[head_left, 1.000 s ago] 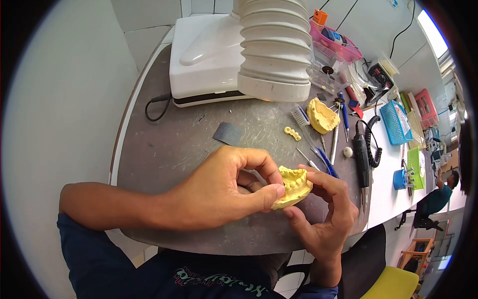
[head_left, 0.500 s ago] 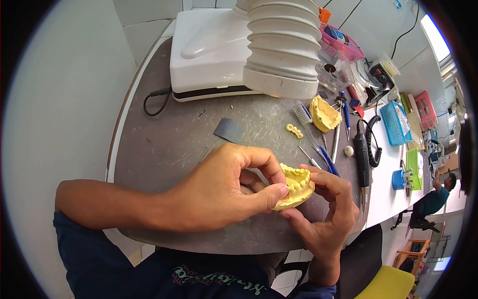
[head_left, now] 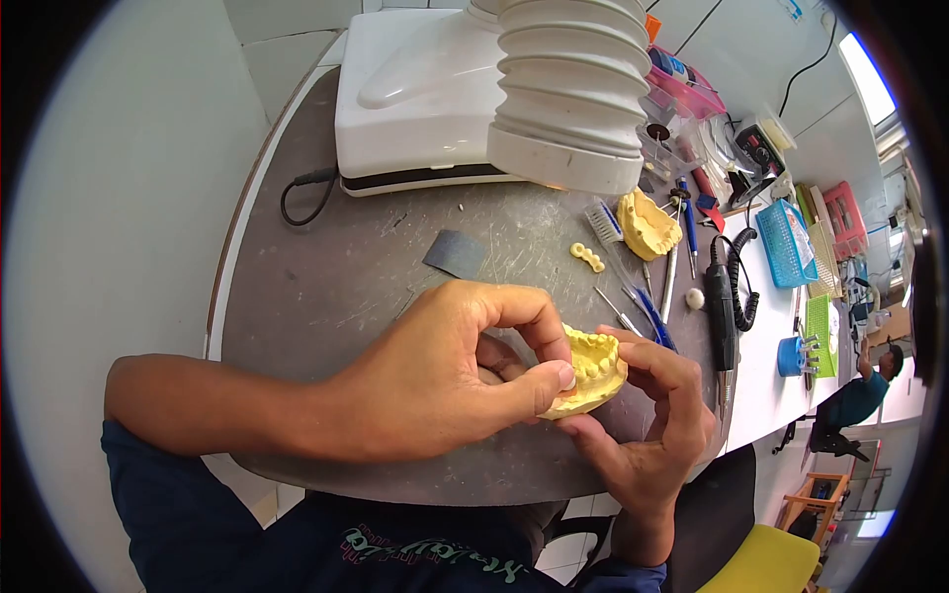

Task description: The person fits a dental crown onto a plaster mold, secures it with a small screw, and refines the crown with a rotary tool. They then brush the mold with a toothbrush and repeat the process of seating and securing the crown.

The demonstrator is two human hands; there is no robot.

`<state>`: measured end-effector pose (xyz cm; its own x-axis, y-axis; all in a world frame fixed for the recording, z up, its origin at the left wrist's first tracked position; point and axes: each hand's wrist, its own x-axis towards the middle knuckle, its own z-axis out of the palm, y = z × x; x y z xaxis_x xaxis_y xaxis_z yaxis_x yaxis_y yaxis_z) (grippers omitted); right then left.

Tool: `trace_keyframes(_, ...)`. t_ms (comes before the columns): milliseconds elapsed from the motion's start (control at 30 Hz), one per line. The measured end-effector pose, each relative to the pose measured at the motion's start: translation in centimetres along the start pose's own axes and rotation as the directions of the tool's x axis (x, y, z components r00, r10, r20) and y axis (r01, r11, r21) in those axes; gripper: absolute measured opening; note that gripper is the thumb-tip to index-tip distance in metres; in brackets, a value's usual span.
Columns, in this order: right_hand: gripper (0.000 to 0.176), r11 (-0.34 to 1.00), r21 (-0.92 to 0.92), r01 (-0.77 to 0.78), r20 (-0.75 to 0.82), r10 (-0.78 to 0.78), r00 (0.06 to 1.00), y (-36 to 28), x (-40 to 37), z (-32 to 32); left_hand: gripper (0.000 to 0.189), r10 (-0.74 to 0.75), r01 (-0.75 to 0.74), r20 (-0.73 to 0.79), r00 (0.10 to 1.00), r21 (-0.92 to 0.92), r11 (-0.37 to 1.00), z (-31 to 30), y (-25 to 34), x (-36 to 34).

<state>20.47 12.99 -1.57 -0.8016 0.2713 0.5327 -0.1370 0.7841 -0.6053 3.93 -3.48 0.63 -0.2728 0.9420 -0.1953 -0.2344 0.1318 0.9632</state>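
Observation:
A yellow dental cast [head_left: 596, 381] is held low over the front of the bench, its row of teeth facing up. My left hand [head_left: 484, 366] pinches its left end between thumb and bent fingers; whether a small piece sits under those fingertips is hidden. Around the right end, the thumb and fingers of my right hand [head_left: 652, 415] grip the cast by its base. Beyond the hands lies a short cream-coloured dental bridge [head_left: 587, 258]. A second dental cast [head_left: 648, 225], paler yellow, rests behind it to the right.
A white dust extractor [head_left: 425, 99] with a ribbed hose [head_left: 573, 99] overhangs the back. Sandpaper [head_left: 455, 254] lies mid-bench. To the right are a brush [head_left: 604, 223], slim tools, and a black handpiece [head_left: 723, 316] with coiled cord. Baskets [head_left: 786, 245] and a seated person [head_left: 858, 405] are farther right.
The view has shifted very slightly. Both hands keep the same hold on the dental cast, with no clear movement of the fingers.

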Motion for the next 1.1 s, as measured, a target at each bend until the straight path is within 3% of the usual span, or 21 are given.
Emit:
trace_keyframes(367, 0.063, 0.998, -0.019, 0.061, -0.006, -0.061, 0.998, 0.01, 0.13, -0.14, 0.01, 0.035, -0.034, 0.018, 0.999, -0.024, 0.999, 0.0, -0.31, 0.09)
trace_keyframes(767, 0.061, 0.999, 0.004, 0.036, -0.031, -0.036, 0.999, -0.05, -0.19, -0.1, 0.011, 0.064, -0.064, 0.011, 0.998, 0.067, 0.996, 0.18, -0.32, -0.11)
trace_keyframes(1100, 0.059, 0.999, -0.032, 0.011, -0.03, -0.012, 0.999, -0.22, 0.07, -0.06, 0.012, 0.053, -0.053, 0.025, 0.998, -0.019, 0.998, -0.08, -0.45, 0.36)
